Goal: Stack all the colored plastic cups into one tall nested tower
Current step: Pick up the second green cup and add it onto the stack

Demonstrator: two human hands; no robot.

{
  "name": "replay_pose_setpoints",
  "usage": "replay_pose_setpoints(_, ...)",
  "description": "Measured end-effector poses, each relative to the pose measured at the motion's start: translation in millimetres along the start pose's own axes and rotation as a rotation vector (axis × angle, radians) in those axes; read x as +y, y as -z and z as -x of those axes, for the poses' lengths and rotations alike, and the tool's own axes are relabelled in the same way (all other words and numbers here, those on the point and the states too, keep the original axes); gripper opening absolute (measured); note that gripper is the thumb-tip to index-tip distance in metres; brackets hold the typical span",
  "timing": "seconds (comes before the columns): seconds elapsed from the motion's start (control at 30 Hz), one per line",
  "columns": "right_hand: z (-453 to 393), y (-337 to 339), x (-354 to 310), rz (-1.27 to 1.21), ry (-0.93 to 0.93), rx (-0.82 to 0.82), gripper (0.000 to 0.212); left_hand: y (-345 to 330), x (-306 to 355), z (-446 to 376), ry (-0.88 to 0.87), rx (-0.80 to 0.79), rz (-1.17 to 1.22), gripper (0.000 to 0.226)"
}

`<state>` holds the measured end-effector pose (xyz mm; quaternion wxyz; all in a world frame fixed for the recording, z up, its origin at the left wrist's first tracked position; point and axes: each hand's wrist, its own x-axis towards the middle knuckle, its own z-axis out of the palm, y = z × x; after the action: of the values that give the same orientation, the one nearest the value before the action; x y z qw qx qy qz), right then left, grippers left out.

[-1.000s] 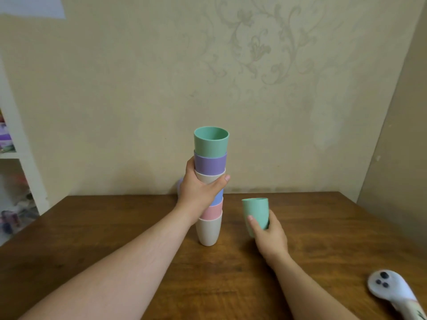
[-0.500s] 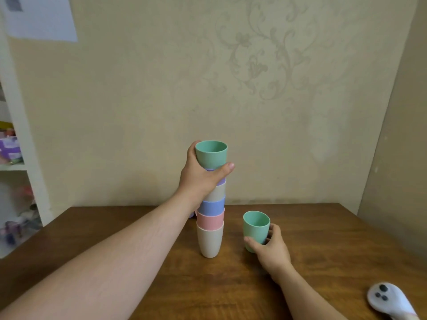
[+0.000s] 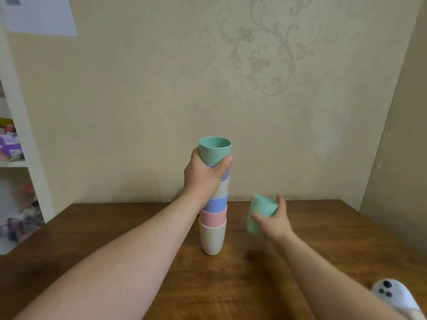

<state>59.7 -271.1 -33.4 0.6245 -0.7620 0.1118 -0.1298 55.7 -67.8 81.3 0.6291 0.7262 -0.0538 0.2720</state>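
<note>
Left hand [image 3: 203, 179] grip wraps the tower [image 3: 213, 204] top; right hand [image 3: 273, 221] grip clasps a tilted green cup [image 3: 258, 214] beside it.

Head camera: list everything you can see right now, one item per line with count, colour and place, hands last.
cup tower: six nested cups, top to bottom green, purple, beige, blue, pink, beige; upright at table centre
loose cup: one, green, tilted, off the table right of the tower
table: one, brown wood, across the foreground
white object: one, white with dark spots, bottom right corner
paper: one, pale, on the wall at top left
shelf unit: one, white, left edge, blurred items on it
left hand: gripping the tower's upper cups
right hand: holding the loose cup
</note>
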Motion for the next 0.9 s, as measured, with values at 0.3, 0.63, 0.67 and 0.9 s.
replay_pose_setpoints(0.3,20.4,-0.8,-236.0,-0.31,0.587,-0.028,0.095,-2.4,1.7,-2.3,0.051,-0.017,-0.049,0.051)
replay_pose_setpoints(0.63,27.6,-54.3,-186.9,-0.168,0.44,-0.375,0.098,0.2,4.9,-0.4,0.065,-0.035,-0.117,0.058)
replay_pose_setpoints(0.67,26.5,-54.9,-184.3,-0.181,0.449,-0.367,0.101,-0.8,1.5,2.1,0.058,-0.038,-0.117,0.063)
replay_pose_setpoints(0.9,26.3,-63.9,-113.8,-0.048,0.519,-0.315,0.097,5.7,-77.1,51.5,0.214,-0.248,-0.114,0.07)
